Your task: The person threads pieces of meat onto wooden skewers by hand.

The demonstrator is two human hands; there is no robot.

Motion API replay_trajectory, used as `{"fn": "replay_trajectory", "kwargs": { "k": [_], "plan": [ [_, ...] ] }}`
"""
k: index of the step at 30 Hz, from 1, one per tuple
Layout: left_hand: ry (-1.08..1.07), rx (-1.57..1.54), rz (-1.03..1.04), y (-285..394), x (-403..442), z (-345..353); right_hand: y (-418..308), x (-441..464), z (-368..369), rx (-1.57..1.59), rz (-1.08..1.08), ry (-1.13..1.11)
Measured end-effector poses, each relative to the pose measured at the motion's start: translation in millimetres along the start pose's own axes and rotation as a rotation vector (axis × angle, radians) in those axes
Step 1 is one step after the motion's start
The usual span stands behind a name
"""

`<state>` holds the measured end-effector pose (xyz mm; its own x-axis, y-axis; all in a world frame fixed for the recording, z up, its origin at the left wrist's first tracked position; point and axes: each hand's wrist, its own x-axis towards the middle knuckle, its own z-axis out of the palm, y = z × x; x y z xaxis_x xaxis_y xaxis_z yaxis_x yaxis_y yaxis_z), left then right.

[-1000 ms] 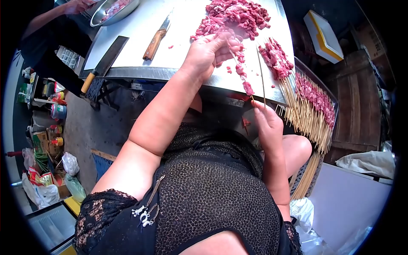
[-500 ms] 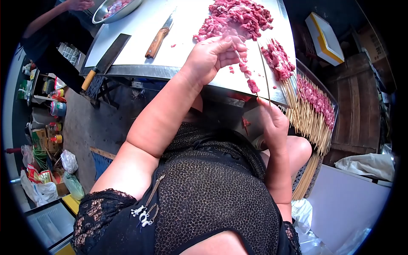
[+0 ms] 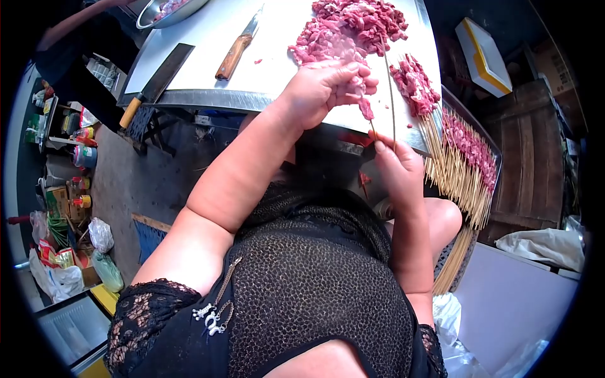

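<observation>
Between my hands is a meat skewer, its lowest chunk of raw meat [image 3: 366,108] showing below my left fingers. My left hand [image 3: 324,91] is closed round the meat higher up on it. My right hand [image 3: 401,169] pinches the lower end of this stick, and a second, bare bamboo skewer [image 3: 390,94] rises from the same hand. Just beyond my left hand lies a heap of raw meat pieces [image 3: 356,31]. To the right, a pile of loaded skewers [image 3: 417,85] rests at the table corner. The skewer's tip is hidden by my left hand.
On the white-topped table [image 3: 208,69] lie a cleaver [image 3: 165,75] and a wooden-handled knife [image 3: 236,53]. A metal bowl [image 3: 170,14] stands at the far left, near another person's arm [image 3: 79,22]. A tray of skewers [image 3: 469,151] sits at right.
My left hand has moved slightly right and down along the skewer, now covering most of the meat. My right hand has shifted a little left. The other person's hand has moved up, partly out of view.
</observation>
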<state>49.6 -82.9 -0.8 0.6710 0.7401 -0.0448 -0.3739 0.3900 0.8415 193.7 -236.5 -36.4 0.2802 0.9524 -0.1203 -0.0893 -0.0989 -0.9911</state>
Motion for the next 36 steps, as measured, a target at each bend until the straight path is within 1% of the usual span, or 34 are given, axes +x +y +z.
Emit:
{"fn": "replay_trajectory", "kwargs": {
  "k": [1,2,4,5,7,8,9,10,12,14,15,17,18,20,22,23,24,26,27,29,30,32,33,36],
  "plan": [
    [0.026,0.006,0.021,0,0,2,0,2,3,0.062,0.05,0.001],
    [0.026,0.005,0.02,-1,2,1,1,3,6,0.062,0.051,0.002],
    [0.087,-0.067,0.094,-3,9,-4,4,6,11,-0.02,-0.078,0.063],
    [0.099,-0.17,0.117,-2,13,-4,5,5,11,-0.021,-0.079,0.062],
    [0.095,-0.22,0.132,-9,16,-2,7,1,10,-0.356,-0.261,0.121],
    [0.092,-0.27,0.14,-14,16,1,6,-1,13,-0.358,-0.26,0.117],
    [0.087,-0.255,0.1,-19,15,3,4,-3,16,-0.376,-0.281,0.125],
    [0.074,-0.383,0.14,-25,18,6,3,-5,19,-0.392,-0.302,0.135],
    [0.097,-0.411,0.135,-25,16,14,5,-6,19,-0.357,-0.264,0.132],
    [0.106,-0.43,0.109,-23,13,21,3,-9,22,-0.209,-0.158,0.108],
    [0.116,-0.447,0.085,-23,11,23,4,-11,24,-0.209,-0.157,0.111],
    [0.087,-0.419,0.049,-23,9,26,4,-14,28,-0.013,-0.075,0.059],
    [0.058,-0.391,0.016,-23,9,27,7,-14,28,-0.015,-0.074,0.06],
    [0.068,-0.359,0.0,-25,11,28,12,-13,26,0.138,-0.032,0.043],
    [-0.128,-0.487,0.013,-29,19,23,9,-11,24,0.118,-0.039,0.073],
    [-0.153,-0.49,0.035,-26,19,24,6,-9,20,0.184,-0.04,0.101],
    [-0.244,-0.427,0.023,-20,16,26,5,-8,16,0.25,-0.041,0.128],
    [-0.183,-0.458,-0.008,-21,13,24,3,-9,10,0.246,-0.045,0.127],
    [-0.185,-0.459,-0.008,-23,12,23,1,-10,8,0.255,-0.052,0.118],
    [-0.14,-0.299,-0.04,-28,9,23,2,-9,7,0.265,-0.061,0.11],
    [-0.14,-0.299,-0.042,-31,9,23,4,-8,7,0.261,-0.056,0.114],
    [-0.14,-0.314,0.036,-39,9,25,6,-9,10,0.258,-0.048,0.119],
    [-0.11,-0.303,0.04,-42,9,27,6,-9,11,0.247,-0.042,0.128],
    [-0.142,-0.234,0.021,-44,9,28,0,-12,9,0.202,-0.042,0.146]
  ]
}}
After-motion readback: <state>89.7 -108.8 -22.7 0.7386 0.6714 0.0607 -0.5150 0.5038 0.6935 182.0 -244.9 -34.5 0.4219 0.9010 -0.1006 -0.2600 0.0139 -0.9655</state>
